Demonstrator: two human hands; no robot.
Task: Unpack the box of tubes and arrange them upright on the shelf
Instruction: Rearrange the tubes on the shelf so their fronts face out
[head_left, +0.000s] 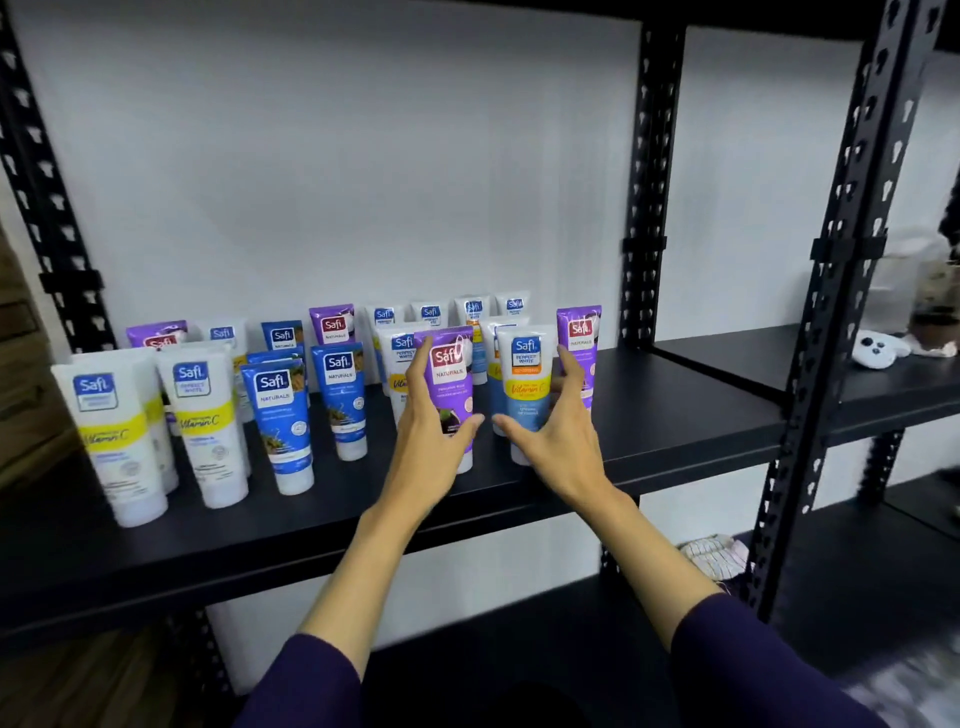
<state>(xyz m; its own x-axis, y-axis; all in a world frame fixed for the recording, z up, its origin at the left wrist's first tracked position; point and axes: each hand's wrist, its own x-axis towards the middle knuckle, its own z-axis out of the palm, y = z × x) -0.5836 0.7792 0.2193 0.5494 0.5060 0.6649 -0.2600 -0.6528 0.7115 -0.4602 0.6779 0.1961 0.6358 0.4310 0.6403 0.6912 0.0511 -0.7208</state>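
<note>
Both hands up at the black shelf, each on one tube. Left hand holds the purple tube: fingers curled round its left edge, thumb across the lower front, grip closed on it. Tube stands upright, long axis vertical, flat crimped end up, white cap down on the shelf board. Right hand holds the white tube with the yellow and blue bands: thumb on the lower front left, fingers wrapped round the right side and behind, grip closed on it. It is also upright, crimp up, cap down, just right of the purple one, narrow gap between them. Just beyond the right grip's fingers a second purple tube stands upright; contact with the fingers cannot be told. Left of the left grip, two blue tubes, then two white tubes with yellow bands near the shelf front, all upright, caps down. Behind both grips, rows of more tubes standing against the white back wall. Well right of the right grip, past the black upright post, a white controller lies on the next shelf bay. Dark purple sleeves on both forearms.
</note>
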